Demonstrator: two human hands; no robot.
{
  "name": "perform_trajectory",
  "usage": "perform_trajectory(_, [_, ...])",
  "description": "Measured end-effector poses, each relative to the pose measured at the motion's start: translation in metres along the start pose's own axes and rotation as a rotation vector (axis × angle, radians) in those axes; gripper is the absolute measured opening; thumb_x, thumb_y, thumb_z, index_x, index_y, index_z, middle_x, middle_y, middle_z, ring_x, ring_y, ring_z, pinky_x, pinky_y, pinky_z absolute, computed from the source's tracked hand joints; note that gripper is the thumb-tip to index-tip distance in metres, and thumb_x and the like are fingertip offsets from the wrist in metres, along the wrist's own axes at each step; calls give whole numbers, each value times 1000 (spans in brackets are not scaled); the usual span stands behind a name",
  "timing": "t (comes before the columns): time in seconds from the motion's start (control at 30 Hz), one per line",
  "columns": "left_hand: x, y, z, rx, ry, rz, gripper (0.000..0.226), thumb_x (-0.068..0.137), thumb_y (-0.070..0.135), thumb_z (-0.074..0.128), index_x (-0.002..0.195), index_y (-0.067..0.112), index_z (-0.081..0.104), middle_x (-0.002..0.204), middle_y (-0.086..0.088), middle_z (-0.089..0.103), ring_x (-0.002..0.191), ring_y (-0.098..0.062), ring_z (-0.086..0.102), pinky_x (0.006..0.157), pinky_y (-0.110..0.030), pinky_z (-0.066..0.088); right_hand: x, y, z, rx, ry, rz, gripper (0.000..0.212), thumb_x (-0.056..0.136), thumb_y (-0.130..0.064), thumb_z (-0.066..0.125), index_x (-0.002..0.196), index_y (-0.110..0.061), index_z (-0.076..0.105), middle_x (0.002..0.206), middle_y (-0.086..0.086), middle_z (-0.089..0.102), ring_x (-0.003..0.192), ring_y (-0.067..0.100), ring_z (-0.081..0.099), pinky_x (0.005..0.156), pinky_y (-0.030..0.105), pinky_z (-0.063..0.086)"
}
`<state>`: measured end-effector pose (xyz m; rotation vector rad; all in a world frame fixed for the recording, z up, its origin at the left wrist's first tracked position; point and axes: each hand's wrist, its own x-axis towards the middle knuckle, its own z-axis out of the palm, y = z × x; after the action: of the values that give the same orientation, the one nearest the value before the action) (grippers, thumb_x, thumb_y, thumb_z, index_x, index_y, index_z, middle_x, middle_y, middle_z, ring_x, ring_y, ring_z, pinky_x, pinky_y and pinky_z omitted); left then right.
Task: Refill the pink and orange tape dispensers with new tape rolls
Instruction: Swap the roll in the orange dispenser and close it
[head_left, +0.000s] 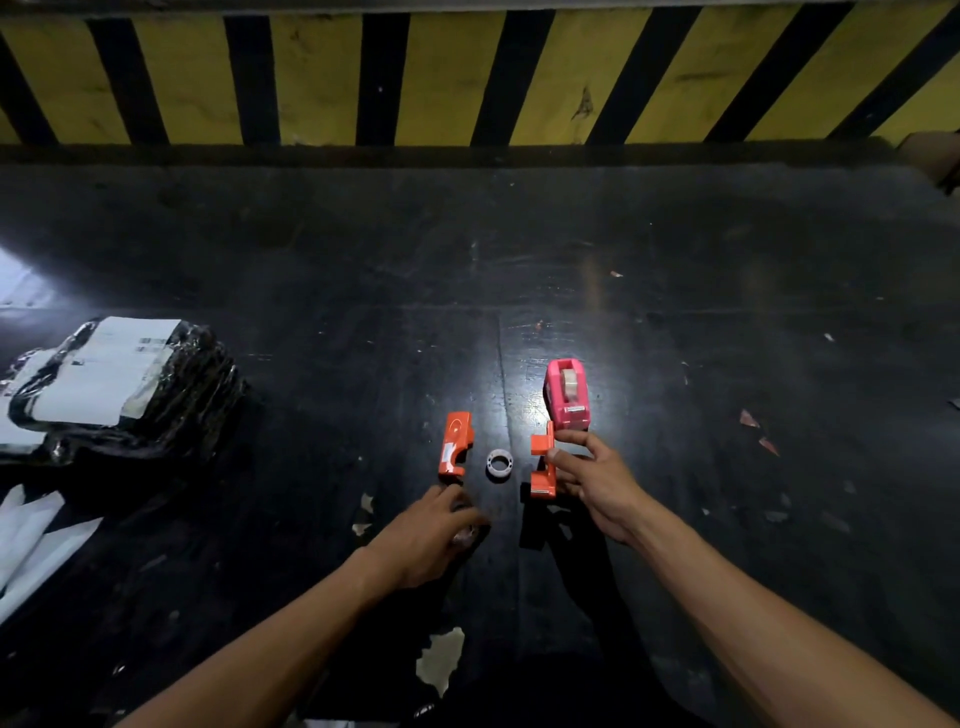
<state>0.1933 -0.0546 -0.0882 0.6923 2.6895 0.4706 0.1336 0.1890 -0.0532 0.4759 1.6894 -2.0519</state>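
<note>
A pink tape dispenser (567, 393) stands on the dark table with a tape roll visible inside it. The orange dispenser is in two halves. One orange half (455, 445) lies flat to the left. The other orange half (543, 462) is gripped by my right hand (597, 483), just in front of the pink dispenser. A small white ring core (500, 464) lies between the two orange halves. My left hand (434, 535) is curled low near the table just below the left orange half, with something small and clear in its fingers; I cannot tell what it is.
A black plastic-wrapped parcel with white labels (111, 384) lies at the left, with white paper (31, 540) below it. A yellow-and-black striped wall (467, 78) runs along the table's far edge. Small scraps (756, 428) dot the table at the right.
</note>
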Motion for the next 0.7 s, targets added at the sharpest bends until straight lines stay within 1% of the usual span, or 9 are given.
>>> perform_trajectory(0.07, [3,2,1,-63,50,-40,29,90,31,57,119,27,60,121,-4,54,106,-22,50,90,-40,51,-1,0,-1,-4,-7,4,30,89,-4,64,117,-9,56,103,22,68,89,32,64,83,43,55])
perform_trajectory(0.17, [8,10,-2,-278,182,-157,24,87,31,62,110,23,62,112,0,57,100,-16,57,90,-31,51,-4,-2,-1,-14,-12,7,31,89,-5,64,118,-10,56,106,22,68,91,35,65,86,45,55])
perform_trajectory(0.23, [11,21,-10,-501,287,-303,20,84,20,69,102,17,61,98,5,61,81,-13,64,75,-23,53,-6,-2,0,-13,-22,5,31,89,-5,64,118,-10,56,104,22,68,86,32,66,79,41,57])
perform_trajectory(0.3, [16,30,-14,-702,352,-459,23,81,13,73,99,13,58,88,5,65,66,-13,64,63,-20,52,-7,-1,2,-20,-28,4,31,88,-5,64,118,-9,55,100,21,68,79,29,64,68,34,56])
perform_trajectory(0.37, [23,34,-16,-894,407,-601,27,78,20,76,95,16,56,87,-1,68,69,-14,63,69,-29,53,-9,1,5,-36,-43,10,32,87,-6,65,118,-10,55,97,20,68,75,26,62,63,29,54])
perform_trajectory(0.43, [32,40,-19,-1188,453,-686,29,78,20,76,96,16,53,90,-10,69,72,-19,63,70,-39,53,-11,2,8,-45,-71,16,32,87,-6,66,116,-11,56,96,18,67,72,23,63,60,28,52])
perform_trajectory(0.53, [42,48,-28,-1502,489,-765,28,84,15,74,104,8,56,87,-15,71,72,-22,68,75,-38,54,-14,3,12,-28,-141,14,34,84,-7,68,116,-10,56,95,17,67,74,22,62,66,31,50])
perform_trajectory(0.6, [46,51,-33,-1658,474,-781,31,86,17,74,109,2,60,92,-13,77,82,-21,75,81,-34,58,-17,2,15,-30,-178,0,34,84,-5,68,115,-10,56,97,16,67,76,22,67,71,34,53])
perform_trajectory(0.7, [50,54,-37,-1736,479,-826,26,89,21,71,107,3,69,88,-5,79,86,-17,76,78,-28,57,-21,-1,21,-45,-193,-34,33,86,-2,66,116,-10,54,101,17,67,77,19,71,68,29,55])
